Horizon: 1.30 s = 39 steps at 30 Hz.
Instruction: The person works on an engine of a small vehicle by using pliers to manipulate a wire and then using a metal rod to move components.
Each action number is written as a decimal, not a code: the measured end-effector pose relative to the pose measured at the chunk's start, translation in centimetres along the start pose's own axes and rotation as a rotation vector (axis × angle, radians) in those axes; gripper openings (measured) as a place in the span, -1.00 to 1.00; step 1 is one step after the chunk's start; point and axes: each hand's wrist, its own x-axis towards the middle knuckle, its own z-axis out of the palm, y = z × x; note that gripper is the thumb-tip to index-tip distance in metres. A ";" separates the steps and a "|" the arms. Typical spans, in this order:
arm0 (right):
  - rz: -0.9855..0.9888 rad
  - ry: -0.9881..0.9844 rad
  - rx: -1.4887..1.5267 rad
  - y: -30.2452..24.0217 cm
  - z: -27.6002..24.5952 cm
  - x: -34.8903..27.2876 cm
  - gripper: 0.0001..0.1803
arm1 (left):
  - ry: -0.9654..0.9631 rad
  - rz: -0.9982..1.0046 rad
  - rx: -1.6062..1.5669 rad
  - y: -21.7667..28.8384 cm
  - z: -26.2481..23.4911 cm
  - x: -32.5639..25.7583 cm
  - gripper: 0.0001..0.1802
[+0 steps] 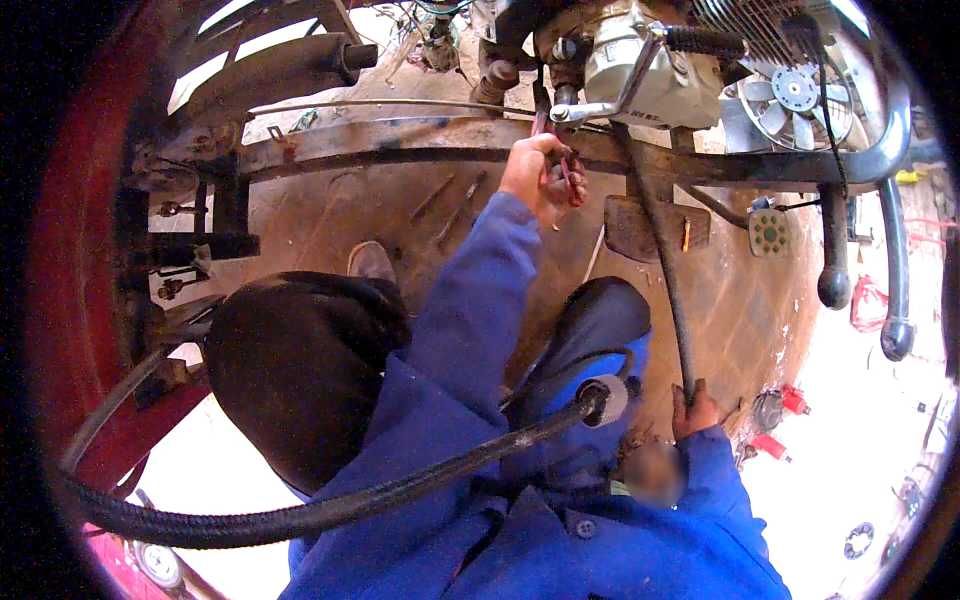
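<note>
Stretched forward to the frame bar, my left hand is closed around a red-handled tool that looks like pliers. Its dark upper end points up beside the engine's lower edge, and its tip is hard to make out. My right hand, close to my body, grips the lower end of a long dark bar. That bar slants up across the frame to the underside of the pale metal engine. A kick lever sits on the engine's side, just right of my left hand.
A thick black hose with a grey collar arches over my lap. Ahead right are a pedal, a fan and a bent black tube. A muffler hangs at left. Tools lie on the brown floor plate.
</note>
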 end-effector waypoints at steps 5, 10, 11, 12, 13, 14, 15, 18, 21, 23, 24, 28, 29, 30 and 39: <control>-0.047 0.015 0.031 -0.3 0.2 0.1 -0.53 | -0.412 -0.155 -0.385 -0.1 -2.5 -1.1 -0.55; -0.028 -0.033 0.063 1.9 1.6 0.4 -0.62 | -0.356 -0.151 -0.323 0.3 -1.9 -1.1 -0.59; -0.037 -0.008 0.043 1.3 1.3 0.3 -0.63 | -0.320 -0.148 -0.333 0.4 -1.6 -1.2 -0.65; -0.046 0.019 0.023 0.9 1.0 0.3 -0.63 | -0.286 -0.145 -0.342 0.5 -1.3 -1.1 -0.71; -0.037 -0.006 0.030 0.7 0.7 0.3 -0.63 | -0.251 -0.143 -0.352 0.6 -1.2 -1.1 -0.74; -0.028 -0.031 0.037 0.4 0.4 0.4 -0.62 | -0.236 -0.140 -0.356 0.7 -1.2 -1.2 -0.75; -0.013 -0.048 0.047 0.6 0.3 0.4 -0.62 | -0.226 -0.144 -0.355 0.5 -0.9 -1.1 -0.75; -0.030 -0.022 0.099 1.4 0.0 0.4 -0.66 | -0.290 -0.130 -0.338 0.5 -1.9 -1.2 -0.67; -0.028 0.025 0.082 1.6 2.2 0.1 -0.67 | -0.334 -0.171 -0.360 0.5 -1.9 -0.7 -0.63; -0.062 0.031 0.077 0.7 1.6 0.1 -0.66 | -0.305 -0.177 -0.340 0.5 -2.0 -0.7 -0.67; -0.063 0.034 0.069 0.5 0.8 0.1 -0.65 | -0.282 -0.169 -0.307 0.8 -1.9 -0.4 -0.69; -0.039 -0.052 0.016 -0.4 -2.9 0.4 -0.64 | 0.043 -0.039 -0.016 0.0 0.3 0.2 -0.85; -0.066 -0.059 0.003 -0.3 -3.4 0.6 -0.64 | 0.133 0.015 0.105 -0.2 1.0 0.4 -0.85; -0.088 -0.032 -0.016 -0.1 -3.2 0.5 -0.64 | 0.189 0.078 0.117 -0.5 1.5 0.2 -0.84; 0.002 -0.067 0.059 0.3 0.5 -0.3 -0.64 | -0.295 -0.119 -0.407 -0.2 -0.9 -1.3 -0.79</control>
